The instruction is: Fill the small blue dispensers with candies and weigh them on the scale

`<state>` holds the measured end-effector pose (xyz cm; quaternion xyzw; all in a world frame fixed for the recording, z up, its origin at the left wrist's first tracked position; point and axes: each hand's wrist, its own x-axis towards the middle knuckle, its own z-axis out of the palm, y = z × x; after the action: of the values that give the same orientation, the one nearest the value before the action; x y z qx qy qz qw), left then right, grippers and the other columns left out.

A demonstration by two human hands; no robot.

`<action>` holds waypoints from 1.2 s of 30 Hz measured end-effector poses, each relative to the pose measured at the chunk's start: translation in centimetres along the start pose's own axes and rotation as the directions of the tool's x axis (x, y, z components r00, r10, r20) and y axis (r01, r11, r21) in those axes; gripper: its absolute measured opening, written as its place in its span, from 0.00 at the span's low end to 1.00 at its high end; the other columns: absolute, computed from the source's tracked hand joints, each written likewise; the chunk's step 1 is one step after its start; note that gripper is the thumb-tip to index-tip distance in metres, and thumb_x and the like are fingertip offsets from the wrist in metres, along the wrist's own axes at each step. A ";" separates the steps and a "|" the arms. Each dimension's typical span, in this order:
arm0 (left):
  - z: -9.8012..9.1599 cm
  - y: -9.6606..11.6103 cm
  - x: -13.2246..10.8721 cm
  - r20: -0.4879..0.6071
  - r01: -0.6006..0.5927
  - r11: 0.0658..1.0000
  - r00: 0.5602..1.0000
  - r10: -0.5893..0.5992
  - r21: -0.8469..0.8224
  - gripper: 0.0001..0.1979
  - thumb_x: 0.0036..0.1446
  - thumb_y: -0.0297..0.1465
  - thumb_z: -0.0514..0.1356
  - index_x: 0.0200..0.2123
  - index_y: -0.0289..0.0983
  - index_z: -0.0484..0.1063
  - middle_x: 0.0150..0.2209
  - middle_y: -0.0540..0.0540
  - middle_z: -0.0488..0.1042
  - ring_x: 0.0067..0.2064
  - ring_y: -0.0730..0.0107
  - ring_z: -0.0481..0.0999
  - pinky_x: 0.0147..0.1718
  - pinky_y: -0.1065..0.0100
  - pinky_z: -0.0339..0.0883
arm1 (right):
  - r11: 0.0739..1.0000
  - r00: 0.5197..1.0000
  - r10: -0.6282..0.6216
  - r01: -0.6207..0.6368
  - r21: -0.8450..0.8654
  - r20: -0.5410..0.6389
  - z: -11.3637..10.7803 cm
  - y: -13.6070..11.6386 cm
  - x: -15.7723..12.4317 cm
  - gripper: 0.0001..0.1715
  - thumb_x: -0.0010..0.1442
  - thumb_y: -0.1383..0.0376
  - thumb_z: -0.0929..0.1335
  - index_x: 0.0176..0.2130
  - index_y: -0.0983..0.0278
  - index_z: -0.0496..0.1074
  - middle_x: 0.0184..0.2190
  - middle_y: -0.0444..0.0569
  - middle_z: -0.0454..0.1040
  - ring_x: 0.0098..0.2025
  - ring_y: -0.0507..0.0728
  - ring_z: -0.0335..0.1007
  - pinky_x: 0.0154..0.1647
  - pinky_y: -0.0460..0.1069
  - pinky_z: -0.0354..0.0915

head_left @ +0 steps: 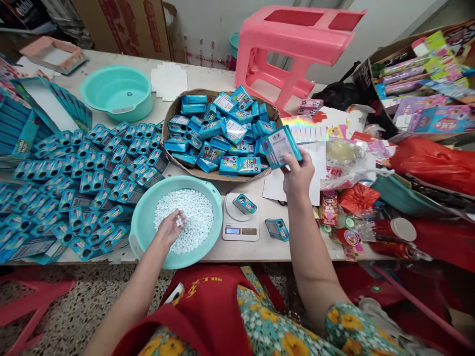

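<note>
My left hand is over a turquoise basin of white candies, fingers curled around a few of them. In my right hand is a blue candy box, held by its lower right side at the edge of a cardboard tray. One blue box lies on the round plate of a white digital scale; its display is lit but hard to read. Another blue box rests on the table to the right of the scale.
Many blue boxes with round openings crowd the table's left. A cardboard tray heaped with blue boxes stands behind the scale. A second basin, a pink stool, packets and red bags surround the work area.
</note>
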<state>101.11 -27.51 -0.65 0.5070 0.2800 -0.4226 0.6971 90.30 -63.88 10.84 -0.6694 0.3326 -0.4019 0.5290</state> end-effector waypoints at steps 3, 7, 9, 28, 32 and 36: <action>1.2 0.0 0.3 0.022 -0.022 0.999 1.000 0.021 0.049 0.05 0.56 0.28 0.57 0.30 0.32 0.69 0.24 0.49 0.68 0.22 0.77 0.69 0.19 0.77 0.64 | 0.983 0.990 0.143 -0.142 0.120 0.000 -3.9 -1.1 -6.0 0.28 0.49 0.58 0.72 0.49 0.61 0.66 0.41 0.47 0.73 0.41 0.56 0.72 0.41 0.54 0.69; 2.9 0.0 0.5 0.079 -0.036 0.990 0.997 0.026 0.134 0.04 0.54 0.28 0.59 0.32 0.32 0.70 0.22 0.50 0.66 0.19 0.79 0.66 0.15 0.78 0.59 | 0.967 0.967 0.253 -0.253 0.026 -0.025 -8.9 -0.9 -12.8 0.26 0.43 0.60 0.76 0.42 0.62 0.69 0.35 0.46 0.74 0.37 0.56 0.72 0.40 0.53 0.69; 3.6 -0.2 0.6 0.105 -0.046 0.985 0.994 0.028 0.164 0.04 0.53 0.27 0.60 0.33 0.32 0.70 0.21 0.51 0.66 0.19 0.79 0.66 0.15 0.78 0.58 | 0.948 0.953 0.296 -0.283 -0.142 0.072 -10.8 -0.4 -15.4 0.24 0.43 0.59 0.76 0.40 0.62 0.70 0.34 0.47 0.75 0.36 0.56 0.72 0.39 0.52 0.68; 9.0 -1.8 -2.0 0.217 -0.245 0.874 0.962 0.165 0.419 0.15 0.50 0.40 0.63 0.25 0.33 0.69 0.15 0.55 0.56 0.14 0.83 0.52 0.12 0.78 0.40 | 0.495 0.926 0.097 0.273 -0.825 0.364 -12.6 9.2 -23.8 0.16 0.60 0.56 0.66 0.45 0.61 0.69 0.36 0.52 0.73 0.40 0.63 0.68 0.40 0.56 0.66; 13.0 -2.8 -2.6 0.427 -0.419 0.764 0.880 0.208 0.491 0.09 0.49 0.35 0.65 0.27 0.35 0.72 0.15 0.55 0.57 0.16 0.81 0.52 0.15 0.77 0.42 | 0.522 0.929 0.067 0.278 -0.806 0.364 -13.0 9.9 -24.4 0.17 0.61 0.56 0.65 0.47 0.62 0.67 0.38 0.54 0.73 0.41 0.63 0.67 0.41 0.57 0.66; 16.0 -4.3 -1.6 0.574 -0.666 0.278 0.742 0.347 0.692 0.06 0.48 0.33 0.66 0.32 0.42 0.75 0.21 0.51 0.68 0.27 0.70 0.69 0.25 0.75 0.56 | 0.534 0.933 0.091 0.250 -0.808 0.348 -13.4 10.7 -24.8 0.20 0.62 0.54 0.63 0.48 0.64 0.65 0.40 0.55 0.73 0.43 0.63 0.67 0.44 0.57 0.66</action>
<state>95.95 -42.67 3.91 0.7745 -0.2681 -0.3277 0.4700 66.87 -50.55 -2.60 -0.9148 0.3537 -0.0908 0.1724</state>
